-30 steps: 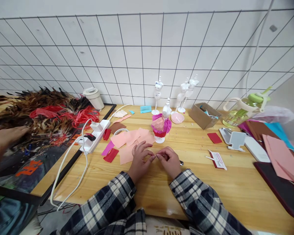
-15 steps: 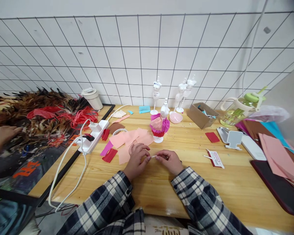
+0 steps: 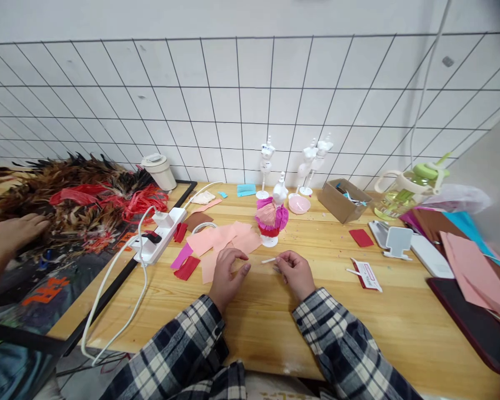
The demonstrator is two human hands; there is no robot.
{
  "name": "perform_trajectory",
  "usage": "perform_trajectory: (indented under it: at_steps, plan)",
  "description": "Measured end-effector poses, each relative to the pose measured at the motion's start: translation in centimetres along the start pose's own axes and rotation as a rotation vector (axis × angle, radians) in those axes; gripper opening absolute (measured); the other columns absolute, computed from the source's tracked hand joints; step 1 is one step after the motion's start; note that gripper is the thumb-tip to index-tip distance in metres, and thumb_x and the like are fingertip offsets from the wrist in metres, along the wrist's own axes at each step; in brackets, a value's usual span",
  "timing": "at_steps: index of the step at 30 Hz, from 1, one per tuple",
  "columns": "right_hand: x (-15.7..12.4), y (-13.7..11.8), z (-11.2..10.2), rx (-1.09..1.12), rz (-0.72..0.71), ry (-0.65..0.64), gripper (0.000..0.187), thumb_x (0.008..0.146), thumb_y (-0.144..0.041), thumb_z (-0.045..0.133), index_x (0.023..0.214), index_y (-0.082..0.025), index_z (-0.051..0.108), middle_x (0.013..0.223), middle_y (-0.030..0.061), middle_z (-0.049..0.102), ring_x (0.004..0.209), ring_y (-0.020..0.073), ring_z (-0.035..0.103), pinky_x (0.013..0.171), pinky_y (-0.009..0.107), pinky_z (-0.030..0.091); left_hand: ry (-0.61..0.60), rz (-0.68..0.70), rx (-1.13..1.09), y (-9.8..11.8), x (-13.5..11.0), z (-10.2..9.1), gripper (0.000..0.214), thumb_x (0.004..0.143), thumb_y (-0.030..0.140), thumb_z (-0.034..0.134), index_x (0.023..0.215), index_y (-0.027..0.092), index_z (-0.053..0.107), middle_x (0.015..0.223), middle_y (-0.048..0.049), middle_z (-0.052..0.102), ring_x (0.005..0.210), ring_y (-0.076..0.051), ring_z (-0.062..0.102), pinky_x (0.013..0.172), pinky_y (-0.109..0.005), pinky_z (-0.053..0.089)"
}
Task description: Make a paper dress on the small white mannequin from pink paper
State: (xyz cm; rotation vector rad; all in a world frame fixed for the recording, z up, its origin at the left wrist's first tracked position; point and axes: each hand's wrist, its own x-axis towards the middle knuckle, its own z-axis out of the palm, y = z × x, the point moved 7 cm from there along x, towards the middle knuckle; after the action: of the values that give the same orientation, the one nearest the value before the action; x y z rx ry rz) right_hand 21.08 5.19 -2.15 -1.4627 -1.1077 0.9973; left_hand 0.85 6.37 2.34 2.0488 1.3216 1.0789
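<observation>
My right hand rests on the wooden table and pinches one end of a small white strip that points left. My left hand lies a little to the left of the strip, fingers curled, apart from it, resting beside pale pink paper pieces. Just beyond both hands stands a small white mannequin wearing a pink and magenta tasselled skirt. Both sleeves are plaid.
A white power strip with cable lies at left beside a pile of brown and red feathers, where another person's hand rests. Bare mannequins, a pink bowl, cardboard box, water jug and coloured sheets sit right.
My hands have come apart: the left one let go of the strip and drew back left, the right one keeps it. The view tilted slightly.
</observation>
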Motion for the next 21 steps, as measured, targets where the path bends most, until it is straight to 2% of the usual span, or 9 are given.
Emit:
perform_trajectory:
  at_steps: [1,3,5,8,14,21]
  plan:
    - [0.0,-0.3,-0.4,-0.075,-0.053,0.061,0.024,0.075,-0.042,0.062,0.071,-0.018,0.061,0.052,-0.0030,0.052,0.042,0.0104,0.042,0.041,0.024,0.036,-0.006,0.011,-0.027,0.2,-0.1,0.1,0.025,0.086,0.043,0.051,0.084,0.021,0.063,0.087,-0.0065,0.064,0.091,-0.023,0.055,0.086,-0.039,0.041]
    - [-0.5,-1.7,-0.5,-0.283,-0.223,0.124,0.018,0.077,-0.035,0.061,0.071,-0.019,0.063,0.059,0.0001,0.057,0.051,0.0127,0.050,0.051,0.026,0.041,-0.100,0.057,-0.056,0.8,-0.4,1.1,0.024,0.087,0.041,0.051,0.080,0.022,0.064,0.079,-0.0062,0.064,0.084,-0.021,0.057,0.081,-0.037,0.043]
    - [-1.4,-3.1,0.4,-0.469,-0.401,0.102,0.014,0.080,-0.028,0.059,0.071,-0.020,0.064,0.067,0.0022,0.062,0.061,0.0147,0.055,0.058,0.027,0.043,-0.219,0.096,-0.044,1.5,-0.8,2.5,0.022,0.089,0.037,0.051,0.088,0.022,0.067,0.082,-0.0064,0.067,0.083,-0.021,0.058,0.080,-0.036,0.043]
    - [-2.7,-4.1,1.9,-0.606,-0.564,0.032,0.011,0.084,-0.022,0.057,0.077,-0.021,0.066,0.075,0.0033,0.066,0.070,0.0166,0.059,0.064,0.028,0.044,-0.265,0.090,0.022,1.8,-1.1,3.8,0.025,0.092,0.033,0.045,0.094,0.023,0.068,0.086,-0.0066,0.067,0.084,-0.020,0.058,0.078,-0.035,0.042]
    - [-3.3,-4.1,2.6,-0.622,-0.605,-0.035,0.011,0.084,-0.020,0.058,0.081,-0.022,0.068,0.078,0.0033,0.069,0.075,0.0172,0.062,0.068,0.029,0.045,-0.278,0.090,0.146,1.5,-1.1,4.0,0.026,0.093,0.031,0.043,0.090,0.021,0.067,0.083,-0.0074,0.067,0.083,-0.021,0.056,0.077,-0.036,0.041]
    - [-2.6,-3.2,2.7,-0.573,-0.527,-0.173,0.014,0.084,-0.024,0.060,0.086,-0.024,0.074,0.077,0.0021,0.070,0.072,0.0163,0.063,0.066,0.028,0.047,-0.301,0.183,0.132,2.0,-1.1,3.6,0.026,0.093,0.028,0.043,0.093,0.019,0.067,0.087,-0.0082,0.067,0.085,-0.021,0.056,0.080,-0.036,0.042]
